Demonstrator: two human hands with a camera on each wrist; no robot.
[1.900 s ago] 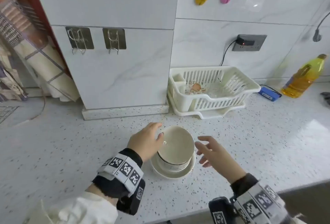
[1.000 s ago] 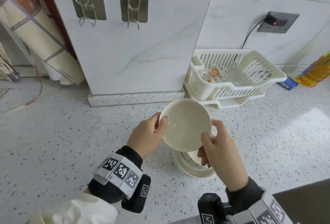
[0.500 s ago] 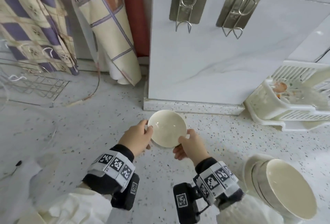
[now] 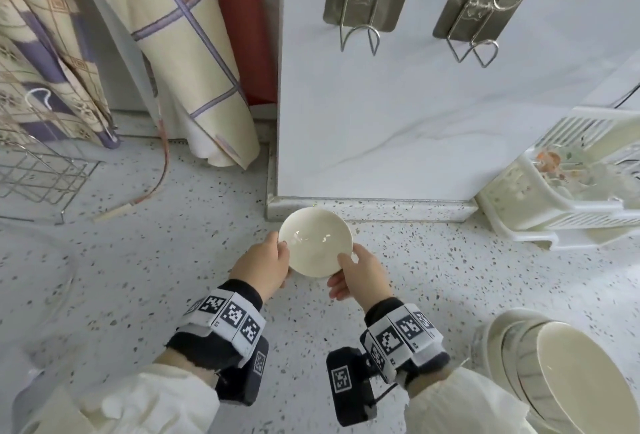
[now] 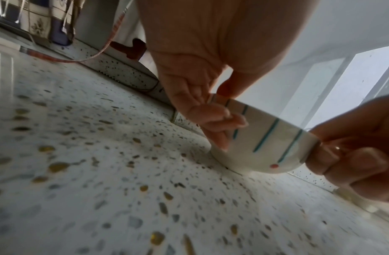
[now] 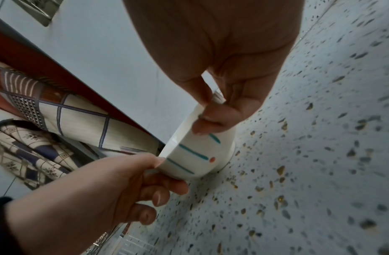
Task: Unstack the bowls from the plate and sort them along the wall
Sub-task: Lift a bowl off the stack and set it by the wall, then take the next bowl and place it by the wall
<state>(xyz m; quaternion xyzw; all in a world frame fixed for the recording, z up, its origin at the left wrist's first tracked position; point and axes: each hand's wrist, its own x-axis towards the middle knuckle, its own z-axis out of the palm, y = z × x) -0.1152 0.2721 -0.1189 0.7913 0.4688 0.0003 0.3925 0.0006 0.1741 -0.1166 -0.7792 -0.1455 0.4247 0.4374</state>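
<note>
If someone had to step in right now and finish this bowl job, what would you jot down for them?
Left hand: pinching the bowl's left rim.
Right hand: pinching the right rim.
Bowl: cream, teal stripes outside, upright, foot touching the speckled counter near the wall's base.
Remaining stack: more bowls nested on the plate, lower right.
Done: one bowl off the stack and brought to the wall.
Left: loosen both grips, then carry the other bowls over and line them along the wall.

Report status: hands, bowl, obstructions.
Left hand and right hand both grip the bowl by its rim. Bowl touching the counter at the wall base. Remaining stack near right. Nothing in the way.
</note>
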